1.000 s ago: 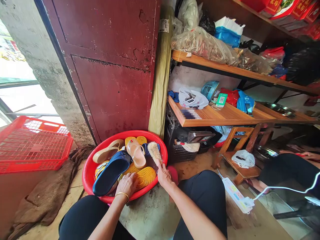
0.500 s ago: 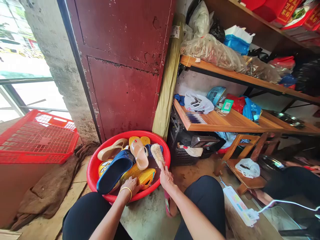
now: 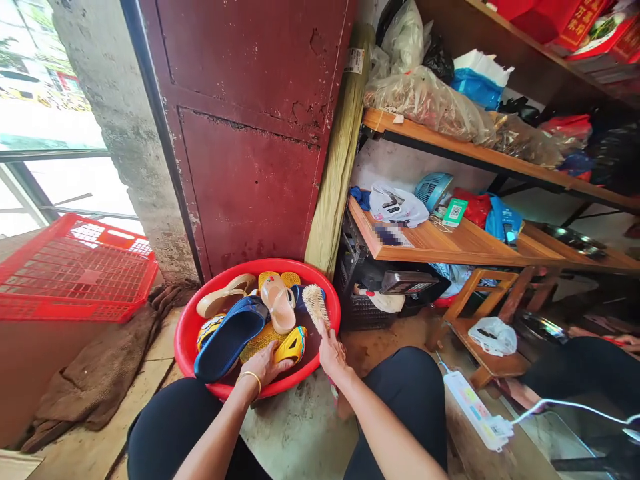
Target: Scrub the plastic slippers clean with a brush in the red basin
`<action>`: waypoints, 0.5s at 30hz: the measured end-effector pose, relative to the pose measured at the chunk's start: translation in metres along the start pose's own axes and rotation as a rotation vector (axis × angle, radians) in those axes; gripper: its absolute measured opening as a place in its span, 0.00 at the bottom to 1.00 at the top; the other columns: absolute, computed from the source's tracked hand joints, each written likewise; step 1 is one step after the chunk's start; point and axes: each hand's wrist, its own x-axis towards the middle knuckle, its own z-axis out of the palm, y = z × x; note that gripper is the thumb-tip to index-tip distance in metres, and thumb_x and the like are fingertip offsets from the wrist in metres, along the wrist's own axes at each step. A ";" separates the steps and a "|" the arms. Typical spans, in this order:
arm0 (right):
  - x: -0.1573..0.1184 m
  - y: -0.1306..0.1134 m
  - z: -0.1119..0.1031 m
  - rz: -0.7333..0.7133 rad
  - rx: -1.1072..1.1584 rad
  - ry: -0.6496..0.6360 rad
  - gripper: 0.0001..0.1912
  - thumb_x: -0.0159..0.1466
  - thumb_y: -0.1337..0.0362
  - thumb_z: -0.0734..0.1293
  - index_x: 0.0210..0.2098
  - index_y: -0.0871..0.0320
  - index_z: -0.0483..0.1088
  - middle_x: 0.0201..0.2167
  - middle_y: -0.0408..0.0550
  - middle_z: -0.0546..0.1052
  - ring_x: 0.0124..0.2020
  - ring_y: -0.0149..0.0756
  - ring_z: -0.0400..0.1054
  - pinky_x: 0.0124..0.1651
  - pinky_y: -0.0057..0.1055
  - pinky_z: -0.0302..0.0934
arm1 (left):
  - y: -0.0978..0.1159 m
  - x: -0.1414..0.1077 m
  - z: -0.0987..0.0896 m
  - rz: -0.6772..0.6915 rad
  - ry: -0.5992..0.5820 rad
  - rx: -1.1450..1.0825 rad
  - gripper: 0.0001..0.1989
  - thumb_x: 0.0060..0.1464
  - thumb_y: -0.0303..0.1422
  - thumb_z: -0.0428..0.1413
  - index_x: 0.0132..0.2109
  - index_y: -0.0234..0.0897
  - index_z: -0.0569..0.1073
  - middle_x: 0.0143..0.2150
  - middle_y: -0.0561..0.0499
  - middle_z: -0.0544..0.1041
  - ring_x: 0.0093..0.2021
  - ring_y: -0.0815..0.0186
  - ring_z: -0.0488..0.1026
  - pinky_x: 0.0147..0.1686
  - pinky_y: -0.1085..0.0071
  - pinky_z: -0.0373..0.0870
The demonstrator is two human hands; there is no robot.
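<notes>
A red tub (image 3: 183, 347) full of slippers and sandals stands between my knees. Inside its near side, my left hand (image 3: 263, 364) grips a small yellow slipper (image 3: 291, 345) with a patterned strap. My right hand (image 3: 332, 352) holds a scrub brush (image 3: 315, 305) by its handle over the tub's right rim, pale bristles facing up. A dark blue slipper (image 3: 230, 340) lies just left of my left hand. Behind these rest a pale pink sandal (image 3: 278, 303) and a beige slipper (image 3: 225, 297). Another yellow slipper (image 3: 263, 340) lies beneath, partly covered.
A red plastic crate (image 3: 85, 277) is at the left, near a brown cloth (image 3: 107, 373). A maroon door (image 3: 250, 153) rises behind the tub. Right are cluttered wooden shelves (image 3: 450, 250), a wooden chair (image 3: 500, 360), a power strip (image 3: 477, 410) and another person's leg (image 3: 585, 370).
My left hand has turned the small yellow slipper and raised it slightly, so its strap side shows more. The brush stays in my right hand, nearly in place.
</notes>
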 end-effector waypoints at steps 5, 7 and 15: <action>-0.001 0.000 -0.001 0.005 0.006 0.000 0.40 0.69 0.73 0.53 0.75 0.47 0.33 0.60 0.60 0.69 0.47 0.45 0.76 0.49 0.38 0.67 | -0.001 0.003 0.004 -0.017 -0.039 0.035 0.27 0.61 0.31 0.49 0.66 0.28 0.63 0.58 0.32 0.77 0.58 0.53 0.75 0.57 0.61 0.67; -0.001 0.000 -0.002 0.004 0.003 -0.008 0.40 0.68 0.74 0.53 0.75 0.47 0.34 0.60 0.61 0.69 0.46 0.46 0.76 0.49 0.39 0.67 | -0.002 0.005 0.006 -0.047 -0.033 0.046 0.25 0.62 0.29 0.45 0.65 0.26 0.64 0.55 0.30 0.78 0.56 0.52 0.77 0.55 0.59 0.68; -0.001 0.002 -0.005 -0.025 0.008 -0.016 0.40 0.69 0.72 0.53 0.75 0.47 0.32 0.59 0.60 0.70 0.45 0.46 0.77 0.47 0.38 0.68 | -0.004 0.004 0.007 -0.051 0.069 0.001 0.21 0.65 0.35 0.44 0.61 0.34 0.67 0.59 0.36 0.77 0.59 0.57 0.75 0.58 0.63 0.66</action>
